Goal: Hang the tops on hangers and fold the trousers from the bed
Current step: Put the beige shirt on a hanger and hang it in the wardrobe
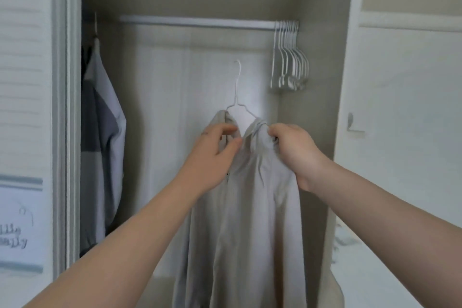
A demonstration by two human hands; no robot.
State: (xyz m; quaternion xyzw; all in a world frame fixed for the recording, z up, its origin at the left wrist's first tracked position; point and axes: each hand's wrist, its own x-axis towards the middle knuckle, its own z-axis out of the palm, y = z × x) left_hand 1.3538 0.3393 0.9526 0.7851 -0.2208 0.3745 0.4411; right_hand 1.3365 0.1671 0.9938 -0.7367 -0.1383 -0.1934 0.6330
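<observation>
While my left hand (pixel 212 155) and right hand (pixel 296 151) pinch the shirt (pixel 250 220) by its collar, I'd centre it on the wire hanger (pixel 237 100), then hook the rod (pixel 195 21).

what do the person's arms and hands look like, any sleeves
No sleeves, gloves, watch or rings show: the left hand and right hand are bare, and so are both forearms. A small dark mark, too blurred to read, sits on the left hand near the index knuckle.
</observation>
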